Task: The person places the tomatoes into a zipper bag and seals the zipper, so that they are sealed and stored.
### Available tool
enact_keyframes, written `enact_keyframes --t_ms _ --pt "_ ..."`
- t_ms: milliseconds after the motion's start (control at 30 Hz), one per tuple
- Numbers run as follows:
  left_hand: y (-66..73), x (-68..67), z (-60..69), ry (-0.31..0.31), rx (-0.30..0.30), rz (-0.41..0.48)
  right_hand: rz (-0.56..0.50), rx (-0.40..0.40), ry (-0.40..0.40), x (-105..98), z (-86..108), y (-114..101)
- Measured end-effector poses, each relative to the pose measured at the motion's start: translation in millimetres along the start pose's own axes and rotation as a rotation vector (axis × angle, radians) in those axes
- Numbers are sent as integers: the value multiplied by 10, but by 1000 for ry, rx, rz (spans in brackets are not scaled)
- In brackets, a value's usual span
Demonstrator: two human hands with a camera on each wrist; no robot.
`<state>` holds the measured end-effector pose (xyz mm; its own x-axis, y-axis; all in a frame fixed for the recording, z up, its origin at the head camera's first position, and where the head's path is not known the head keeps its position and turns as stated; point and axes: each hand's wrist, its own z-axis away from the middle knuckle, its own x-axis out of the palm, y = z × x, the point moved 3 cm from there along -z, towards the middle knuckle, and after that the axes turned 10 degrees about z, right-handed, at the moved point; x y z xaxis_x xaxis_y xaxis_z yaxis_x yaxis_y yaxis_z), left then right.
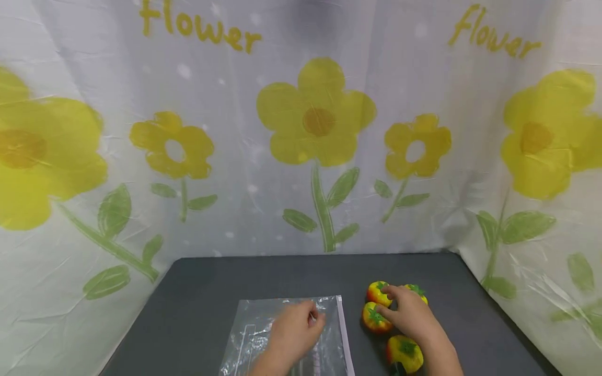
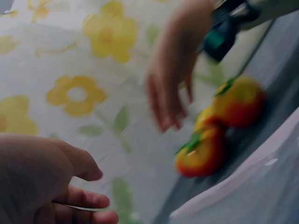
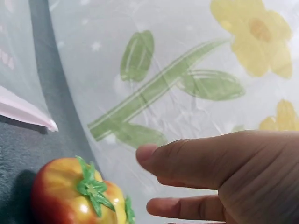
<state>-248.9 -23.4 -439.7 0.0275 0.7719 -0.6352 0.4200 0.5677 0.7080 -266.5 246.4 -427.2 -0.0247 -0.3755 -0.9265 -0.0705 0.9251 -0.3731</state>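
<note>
Several yellow-and-red tomato-like fruits with green leafy tops lie right of a clear plastic zip bag [image 1: 240, 334]. My right hand [image 1: 409, 313] hovers over the far fruits, thumb and fingers apart, nothing between them. Just left of its fingertips are one fruit [image 1: 374, 321] and a farther one [image 1: 376, 292]; the hand partly covers a third [image 1: 420, 295]. Nearest me sits another fruit [image 1: 402, 352]. Above the bag is my left hand [image 1: 296, 331], fingers loosely bent; the left wrist view shows its thumb and fingers [image 2: 88, 198] apart and holding nothing.
The dark grey table [image 1: 207, 282] is backed and flanked by a white curtain [image 1: 235, 209] printed with yellow flowers. A pale pink strip [image 1: 345, 334] runs along the bag's right edge. A dark wrist device [image 2: 222, 39] sits on the right arm.
</note>
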Motion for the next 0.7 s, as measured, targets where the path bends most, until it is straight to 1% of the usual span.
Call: enact_keyframes --t_ms 100,200,233,300,333,467,533,600,700 --pt "14 251 32 -78 25 -16 49 11 -15 38 -28 2" --pt "-7 486 70 -134 57 -79 100 42 -35 77 -38 16" --pt "-12 551 79 -144 73 -118 114 55 -43 84 -42 19" --pt "-26 665 102 -168 68 -160 132 79 -59 99 -46 24" --pt "-32 716 117 -187 55 -177 136 88 -67 109 -48 27" --pt "-63 889 188 -313 -91 -200 163 111 -94 146 -42 37" --pt "-70 955 225 -361 -141 -238 188 105 -95 166 -42 46" --pt "-71 1006 250 -382 -158 -284 202 101 -88 177 -42 49" --pt "-77 1051 277 -378 -154 -342 210 92 -77 206 -40 61"
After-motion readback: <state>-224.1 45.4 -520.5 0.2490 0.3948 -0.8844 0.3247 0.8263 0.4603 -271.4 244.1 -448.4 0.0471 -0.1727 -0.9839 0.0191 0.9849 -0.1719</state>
